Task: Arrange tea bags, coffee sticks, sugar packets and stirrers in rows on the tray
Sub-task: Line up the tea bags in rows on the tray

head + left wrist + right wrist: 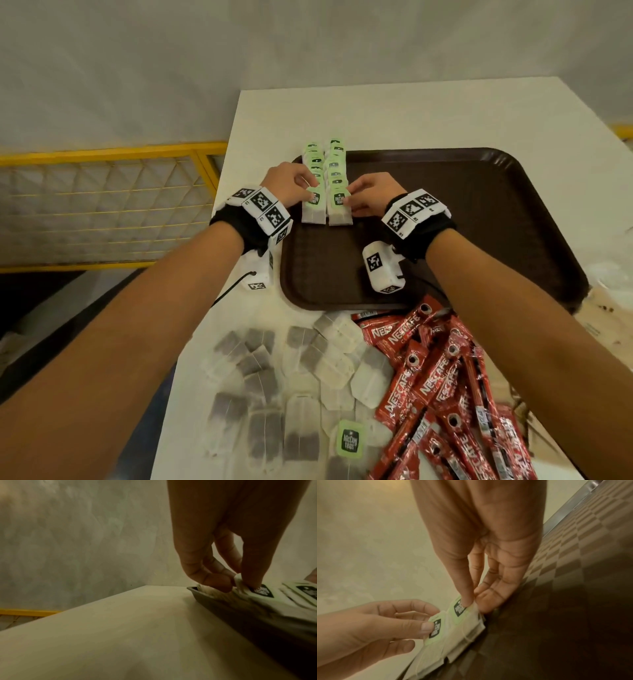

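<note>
Frame centre, on dark brown plastic tray (479,212): L hand (286,185) & R hand (371,195) each pinch nearest green-tagged paper tea bags (327,205), thumbs atop tags.

Under the left hand (289,186) fingers (216,580), the far tea bags of the left row (313,171) stay covered. The right hand (371,197) fingers (489,601) hide that edge of the right row (337,178). Beyond the fingertips, tag print is too small to read. The loose coffee sticks (442,387) run off the frame's bottom edge.
</note>
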